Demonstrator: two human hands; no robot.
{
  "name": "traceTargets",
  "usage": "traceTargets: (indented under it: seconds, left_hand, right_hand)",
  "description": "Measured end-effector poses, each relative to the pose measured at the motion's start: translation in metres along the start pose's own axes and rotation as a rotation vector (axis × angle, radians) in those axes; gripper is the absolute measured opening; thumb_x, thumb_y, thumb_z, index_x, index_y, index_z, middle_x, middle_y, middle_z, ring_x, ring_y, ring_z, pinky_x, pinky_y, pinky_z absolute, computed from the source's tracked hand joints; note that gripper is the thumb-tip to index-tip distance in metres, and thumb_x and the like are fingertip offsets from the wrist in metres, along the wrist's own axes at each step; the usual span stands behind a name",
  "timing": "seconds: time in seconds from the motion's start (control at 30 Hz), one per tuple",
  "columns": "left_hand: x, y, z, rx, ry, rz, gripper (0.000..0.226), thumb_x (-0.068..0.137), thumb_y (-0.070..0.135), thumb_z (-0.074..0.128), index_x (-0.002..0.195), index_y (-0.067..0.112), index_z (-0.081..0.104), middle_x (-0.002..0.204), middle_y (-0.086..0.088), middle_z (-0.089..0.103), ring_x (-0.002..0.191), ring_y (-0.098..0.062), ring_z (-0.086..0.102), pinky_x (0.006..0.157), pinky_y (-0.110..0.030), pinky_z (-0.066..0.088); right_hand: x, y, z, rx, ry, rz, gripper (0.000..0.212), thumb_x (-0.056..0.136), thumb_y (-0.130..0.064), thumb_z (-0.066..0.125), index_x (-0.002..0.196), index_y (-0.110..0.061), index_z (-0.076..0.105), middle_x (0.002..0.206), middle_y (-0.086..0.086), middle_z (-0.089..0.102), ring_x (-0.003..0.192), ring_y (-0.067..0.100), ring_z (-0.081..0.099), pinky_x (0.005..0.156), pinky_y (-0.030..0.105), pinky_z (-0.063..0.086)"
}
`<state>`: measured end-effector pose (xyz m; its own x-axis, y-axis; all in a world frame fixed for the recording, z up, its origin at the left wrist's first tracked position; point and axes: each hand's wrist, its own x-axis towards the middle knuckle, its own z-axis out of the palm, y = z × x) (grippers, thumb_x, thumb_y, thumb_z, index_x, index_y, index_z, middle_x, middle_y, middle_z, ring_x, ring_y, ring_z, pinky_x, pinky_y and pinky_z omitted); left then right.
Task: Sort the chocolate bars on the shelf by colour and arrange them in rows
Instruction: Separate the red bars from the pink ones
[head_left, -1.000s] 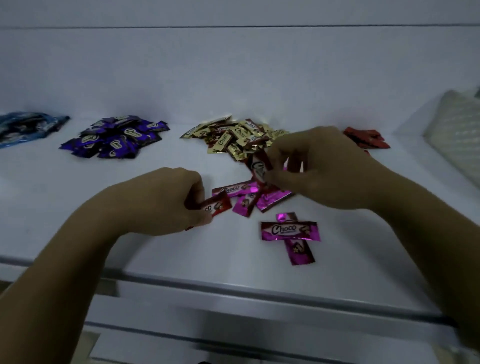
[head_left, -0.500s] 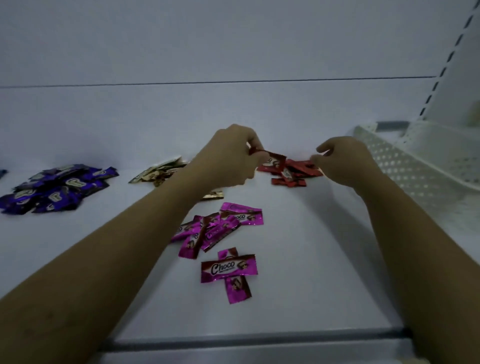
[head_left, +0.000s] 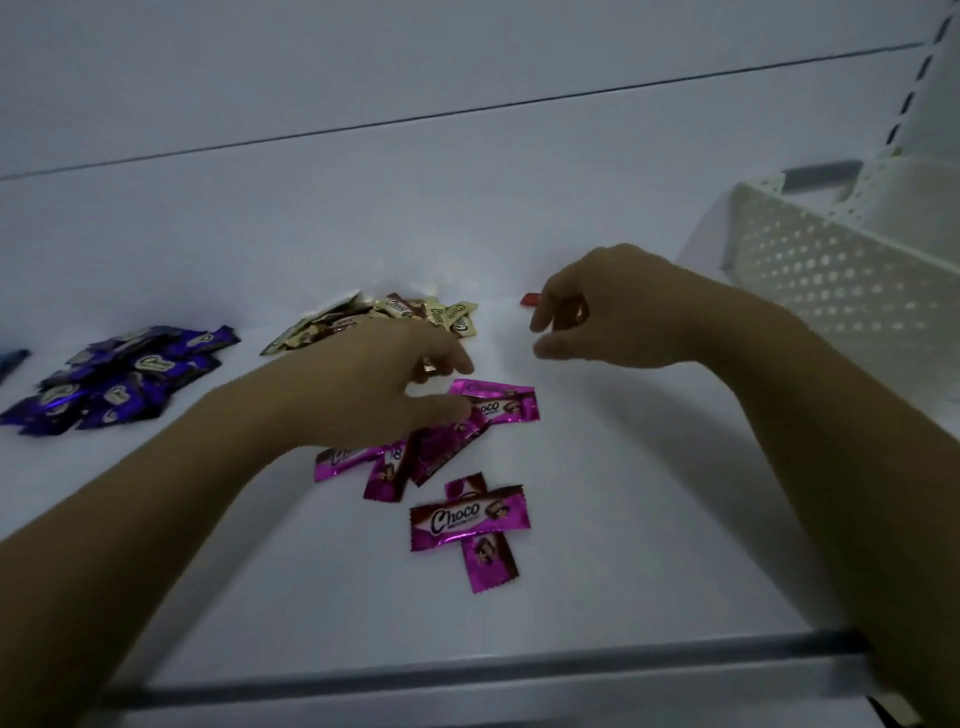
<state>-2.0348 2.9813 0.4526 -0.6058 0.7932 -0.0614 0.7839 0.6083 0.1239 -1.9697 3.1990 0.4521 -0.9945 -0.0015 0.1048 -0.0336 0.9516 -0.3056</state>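
Clearly, "Choco" reads in white script on the nearest magenta foil-wrapped chocolate bar (head_left: 470, 516) on the white shelf (head_left: 649, 530), with left hand (head_left: 374, 387) and right hand (head_left: 618, 312) loosely spread, empty.

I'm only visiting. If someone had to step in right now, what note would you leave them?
Left hand: low over the gold pile and pink bars; blurred, so its grip is unclear.
Right hand: loosely curled, nothing seen in it, beside a red bar at the back.
Purple pile sits to the left, white basket to the right.
Done: purple and gold are heaped by colour.
Left: pink bars lie scattered and crossed; no colour is in rows yet.
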Motion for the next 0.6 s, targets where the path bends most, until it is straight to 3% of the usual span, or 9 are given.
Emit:
traceTargets:
  seconds: [0.07,0.17,0.23,0.3,0.43,0.5,0.6]
  left_hand:
    - [-0.02,-0.007,0.004,0.057,-0.027,-0.066,0.051,0.082,0.061,0.054,0.129,0.039,0.05,0.119,0.019,0.055,0.098,0.0,0.052,0.081,-0.02,0.043]
    - [-0.039,-0.012,0.013,0.067,-0.006,-0.183,0.059,0.076,0.072,0.05,0.127,0.041,0.047,0.118,0.017,0.053,0.096,-0.003,0.051,0.083,-0.026,0.047]
    - [-0.042,-0.014,0.021,0.067,-0.02,-0.19,0.062,0.077,0.071,0.052,0.13,0.039,0.046,0.121,0.014,0.048,0.097,-0.005,0.047,0.085,-0.028,0.048]
    - [-0.041,-0.018,0.027,0.026,0.001,-0.165,0.06,0.08,0.065,0.056,0.131,0.035,0.046,0.115,0.014,0.045,0.096,-0.005,0.045,0.082,-0.026,0.045]
    - [-0.038,-0.023,0.032,-0.168,0.039,-0.186,0.047,0.082,0.054,0.064,0.121,0.031,0.051,0.087,0.018,0.044,0.078,-0.002,0.046,0.06,-0.017,0.034]
    - [-0.039,-0.024,0.032,-0.22,0.028,-0.177,0.048,0.083,0.051,0.064,0.124,0.029,0.05,0.092,0.016,0.049,0.081,-0.003,0.049,0.062,-0.017,0.036]
    - [-0.043,-0.029,0.028,-0.217,0.009,-0.139,0.049,0.087,0.046,0.063,0.13,0.028,0.048,0.118,0.005,0.056,0.103,-0.012,0.052,0.079,-0.022,0.042]
  right_hand:
    - [-0.002,-0.013,0.007,-0.023,-0.064,-0.06,0.036,0.085,-0.047,0.065,0.114,-0.025,0.064,0.094,-0.013,0.061,0.077,-0.002,0.053,0.066,0.015,0.039]
    - [-0.002,-0.03,0.02,-0.129,-0.111,-0.092,0.055,0.086,-0.056,0.059,0.133,-0.029,0.051,0.12,-0.01,0.058,0.083,0.003,0.048,0.08,0.024,0.043]
    - [-0.001,-0.04,0.029,-0.204,-0.149,-0.101,0.056,0.088,-0.055,0.056,0.137,-0.029,0.047,0.127,-0.007,0.056,0.091,0.006,0.044,0.084,0.027,0.042]
    - [0.0,-0.047,0.035,-0.214,-0.183,-0.115,0.05,0.091,-0.047,0.057,0.136,-0.028,0.049,0.124,-0.004,0.056,0.092,0.007,0.044,0.081,0.026,0.041]
    - [0.006,-0.049,0.038,-0.127,-0.236,-0.082,0.039,0.091,-0.036,0.062,0.128,-0.026,0.057,0.112,-0.007,0.06,0.078,0.001,0.049,0.065,0.014,0.035]
    - [0.008,-0.048,0.039,-0.076,-0.255,-0.053,0.035,0.089,-0.034,0.064,0.123,-0.026,0.059,0.102,-0.012,0.059,0.074,-0.001,0.05,0.059,0.011,0.032]
    - [0.01,-0.049,0.037,-0.017,-0.274,-0.018,0.026,0.087,-0.032,0.068,0.112,-0.032,0.061,0.094,-0.018,0.056,0.073,-0.002,0.051,0.058,0.011,0.033]
